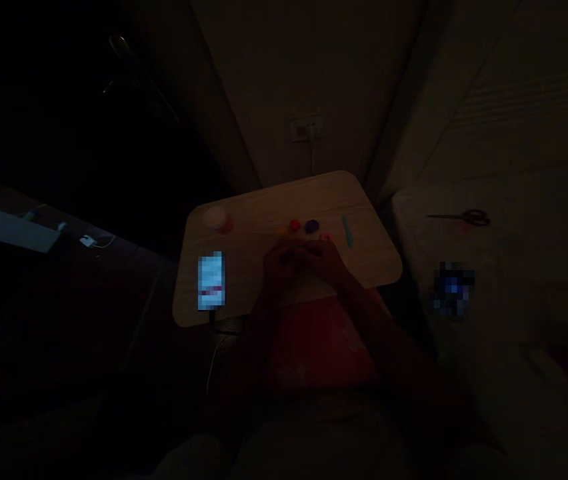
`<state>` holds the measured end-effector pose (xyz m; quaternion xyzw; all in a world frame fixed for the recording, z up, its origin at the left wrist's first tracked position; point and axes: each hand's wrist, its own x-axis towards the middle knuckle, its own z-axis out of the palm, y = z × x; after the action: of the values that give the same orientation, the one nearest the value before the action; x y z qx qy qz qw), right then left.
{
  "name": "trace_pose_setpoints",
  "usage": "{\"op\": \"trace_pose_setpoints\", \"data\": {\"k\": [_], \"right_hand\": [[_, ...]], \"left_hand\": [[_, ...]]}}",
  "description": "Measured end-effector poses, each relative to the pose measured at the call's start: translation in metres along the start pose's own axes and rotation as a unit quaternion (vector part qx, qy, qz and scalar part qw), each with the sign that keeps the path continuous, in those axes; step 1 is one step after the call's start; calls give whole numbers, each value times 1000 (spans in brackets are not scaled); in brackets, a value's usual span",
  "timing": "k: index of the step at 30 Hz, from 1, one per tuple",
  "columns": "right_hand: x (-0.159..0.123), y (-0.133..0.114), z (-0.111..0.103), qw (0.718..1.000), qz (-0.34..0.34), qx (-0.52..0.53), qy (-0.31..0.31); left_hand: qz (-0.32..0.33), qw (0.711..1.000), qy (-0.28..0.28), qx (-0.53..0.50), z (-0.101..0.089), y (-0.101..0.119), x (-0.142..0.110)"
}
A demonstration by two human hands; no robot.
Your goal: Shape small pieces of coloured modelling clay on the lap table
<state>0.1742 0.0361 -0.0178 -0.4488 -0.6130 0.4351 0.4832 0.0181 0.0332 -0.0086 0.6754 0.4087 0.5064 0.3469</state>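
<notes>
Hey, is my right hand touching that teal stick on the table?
Apart: the head view shows bare tabletop between your right hand and the teal stick.

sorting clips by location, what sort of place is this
Probably a dim room in a home: there is a small wood-look table, a lit phone-like screen on it, and a wall socket just beyond.

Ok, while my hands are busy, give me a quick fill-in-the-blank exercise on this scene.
1. The lit screen is nearer the ____ hand than the right hand.
2. The small ball right beside the purple lump, on its left, is ____ in colour.
3. The scissors lie to the ____ of the wooden table.
4. The socket is set in the ____ behind that table.

Missing words: left; red; right; wall.
</notes>
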Motion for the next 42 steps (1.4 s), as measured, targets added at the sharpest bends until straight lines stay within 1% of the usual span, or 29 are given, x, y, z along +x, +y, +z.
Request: {"op": "trace_pose_setpoints", "data": {"k": [4, 8, 16, 18, 20, 23, 26, 28, 31, 34, 37, 40, 42], "right_hand": [[1, -2, -3, 1000, 12, 15, 18], [1, -1, -4, 999, -5, -23, 34], [1, 3, -7, 996, -19, -80, 42], [2, 3, -8, 996, -18, -71, 46], [2, 4, -8, 998, -4, -42, 38], [3, 6, -6, 1000, 22, 1, 8], [3, 7, -4, 999, 32, 11, -18], [2, 7, -3, 999, 25, 2, -30], [2, 6, -2, 1000, 2, 1, -26], [1, 6, -1, 999, 11, 31, -22], [0, 5, -2, 998, 19, 58, -33], [-1, 5, -2, 995, 3, 79, -55], [-2, 5, -2, 995, -10, 86, -55]], "left_hand": [[-5, 1000, -7, -1, 1, -3, -1], [-26, 1000, -13, -7, 1, -7, -2], [-40, 998, -36, -30, 2, -10, -3], [-40, 998, -43, -33, 1, -9, -2], [-44, 997, -50, -45, -1, -7, -2], [-56, 994, -53, -73, -4, -4, -1], [-57, 994, -58, -78, -6, -2, 0], [-55, 994, -52, -83, -7, -1, 1], [-59, 995, -23, -74, -5, 2, 1], [-67, 997, -1, -49, -4, 5, 0], [-64, 997, 15, -46, -3, 7, -1], [-69, 994, 58, -67, -4, 6, 0], [-83, 990, 79, -80, -4, 4, 1]]}}
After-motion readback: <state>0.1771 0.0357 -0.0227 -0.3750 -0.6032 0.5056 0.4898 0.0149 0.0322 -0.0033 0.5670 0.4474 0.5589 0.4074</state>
